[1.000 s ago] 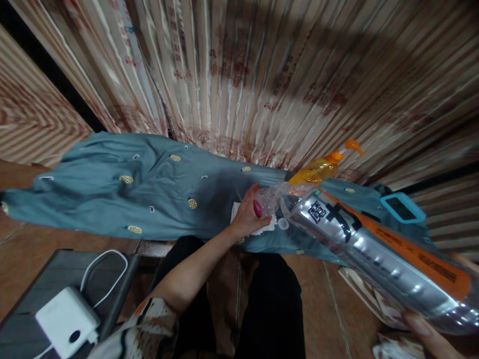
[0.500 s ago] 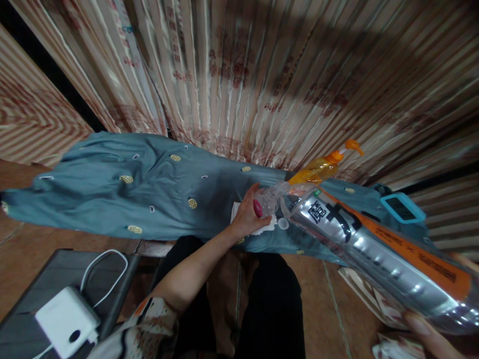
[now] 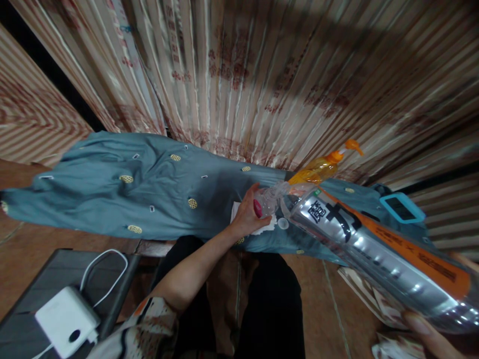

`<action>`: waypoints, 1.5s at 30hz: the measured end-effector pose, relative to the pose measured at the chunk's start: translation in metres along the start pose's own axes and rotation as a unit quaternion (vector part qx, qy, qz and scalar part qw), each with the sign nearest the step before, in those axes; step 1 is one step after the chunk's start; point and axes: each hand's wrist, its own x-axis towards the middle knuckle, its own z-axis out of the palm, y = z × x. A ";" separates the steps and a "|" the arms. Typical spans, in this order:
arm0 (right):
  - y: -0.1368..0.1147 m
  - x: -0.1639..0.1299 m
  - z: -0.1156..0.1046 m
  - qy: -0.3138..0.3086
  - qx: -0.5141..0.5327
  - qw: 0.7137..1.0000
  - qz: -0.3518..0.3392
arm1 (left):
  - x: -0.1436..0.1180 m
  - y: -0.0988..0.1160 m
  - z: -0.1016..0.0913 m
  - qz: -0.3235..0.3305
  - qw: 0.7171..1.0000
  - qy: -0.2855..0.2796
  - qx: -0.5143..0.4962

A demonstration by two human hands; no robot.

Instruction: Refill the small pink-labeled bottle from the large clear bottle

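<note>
My left hand (image 3: 248,215) grips a small clear plastic bottle (image 3: 270,199) that stands on a table covered with a teal cloth (image 3: 142,194). My right hand (image 3: 430,336) shows only as fingers at the lower right edge and holds the base of a large clear bottle with a black and orange label (image 3: 377,249). That big bottle is tipped, its mouth against the small bottle's top. A small white cap (image 3: 283,223) and a white tissue (image 3: 258,227) lie on the cloth by my left hand.
An orange pump bottle (image 3: 322,168) stands just behind the two bottles. A device with a light blue frame (image 3: 402,208) lies on the cloth at right. A white charger with cable (image 3: 65,319) rests on a dark stool at lower left. Pleated curtains hang behind.
</note>
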 end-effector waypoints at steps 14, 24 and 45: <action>-0.006 0.000 0.003 0.023 0.008 0.999 0.038 | 0.001 -0.002 0.001 0.000 1.000 0.005 -0.003; -0.003 0.002 0.002 0.027 0.021 0.998 0.045 | 0.001 -0.001 0.001 0.001 1.000 0.004 0.000; 0.001 0.002 0.000 0.044 0.005 0.999 0.017 | 0.000 -0.003 0.003 -0.004 1.000 0.000 0.003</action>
